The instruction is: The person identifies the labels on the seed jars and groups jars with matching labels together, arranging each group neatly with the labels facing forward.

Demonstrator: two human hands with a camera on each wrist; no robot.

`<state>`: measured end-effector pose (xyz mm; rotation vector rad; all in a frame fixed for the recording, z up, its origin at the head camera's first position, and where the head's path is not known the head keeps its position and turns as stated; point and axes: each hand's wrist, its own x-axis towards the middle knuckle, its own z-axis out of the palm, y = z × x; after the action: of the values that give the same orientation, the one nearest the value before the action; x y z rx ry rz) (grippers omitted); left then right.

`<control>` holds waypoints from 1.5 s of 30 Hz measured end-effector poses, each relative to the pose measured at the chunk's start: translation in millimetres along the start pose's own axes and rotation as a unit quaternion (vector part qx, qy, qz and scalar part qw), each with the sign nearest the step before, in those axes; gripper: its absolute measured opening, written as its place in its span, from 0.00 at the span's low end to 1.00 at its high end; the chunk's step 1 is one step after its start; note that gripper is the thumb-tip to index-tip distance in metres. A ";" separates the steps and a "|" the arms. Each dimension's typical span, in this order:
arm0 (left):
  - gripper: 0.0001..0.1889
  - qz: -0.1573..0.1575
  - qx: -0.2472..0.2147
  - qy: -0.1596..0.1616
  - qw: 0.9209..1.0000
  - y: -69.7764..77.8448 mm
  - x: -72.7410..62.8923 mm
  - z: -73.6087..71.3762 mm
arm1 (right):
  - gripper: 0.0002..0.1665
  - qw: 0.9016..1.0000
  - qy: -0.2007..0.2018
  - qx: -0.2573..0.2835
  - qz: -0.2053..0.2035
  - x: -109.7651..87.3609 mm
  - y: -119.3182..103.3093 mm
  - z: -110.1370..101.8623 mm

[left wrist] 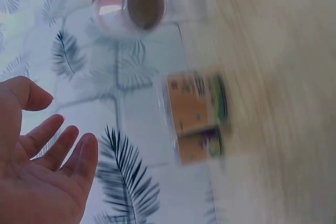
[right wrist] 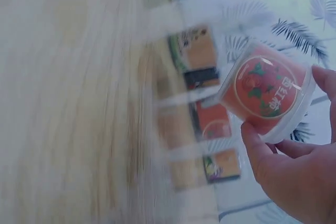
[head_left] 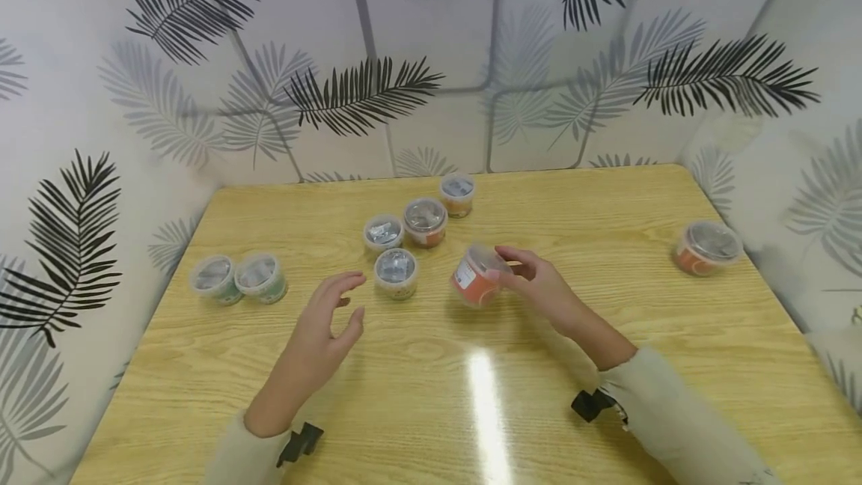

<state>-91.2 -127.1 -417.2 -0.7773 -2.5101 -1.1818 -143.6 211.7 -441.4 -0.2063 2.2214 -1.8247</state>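
My right hand grips a clear plastic tub with a red label by its lid end, tilted and raised over the table. In the right wrist view the tub's label shows a round picture with green leaves and characters. My left hand holds nothing; its fingers are spread and loosely bent, left of a lidded tub with a pale label. Behind that tub stand another pale one, a red-labelled one and an orange-labelled one.
Two green-labelled tubs stand side by side at the table's left. One red-labelled tub is near the right edge. The wooden table meets a leaf-patterned wall at the back.
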 end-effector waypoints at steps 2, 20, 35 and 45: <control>0.24 0.018 -0.032 -0.016 0.999 7.2 -2.9 10.2 | 0.38 0.999 -0.023 0.042 -0.004 -8.4 -3.6 5.5; 0.41 0.088 -0.159 -0.020 0.983 50.0 -14.0 75.3 | 0.31 0.953 -0.201 0.216 -0.074 -48.3 -12.4 44.1; 0.33 -0.009 -0.378 -0.037 0.925 54.1 -17.9 75.5 | 0.33 0.940 -0.243 0.191 -0.142 -49.3 -15.8 41.7; 0.29 -0.032 -0.453 -0.077 0.888 53.6 -18.4 74.6 | 0.37 0.938 -0.227 0.218 -0.148 -50.0 -18.4 42.4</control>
<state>-46.1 -47.9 -438.8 -0.9991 -1.9989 -2.4459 -84.6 181.7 -425.6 -0.8139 1.4949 -2.1008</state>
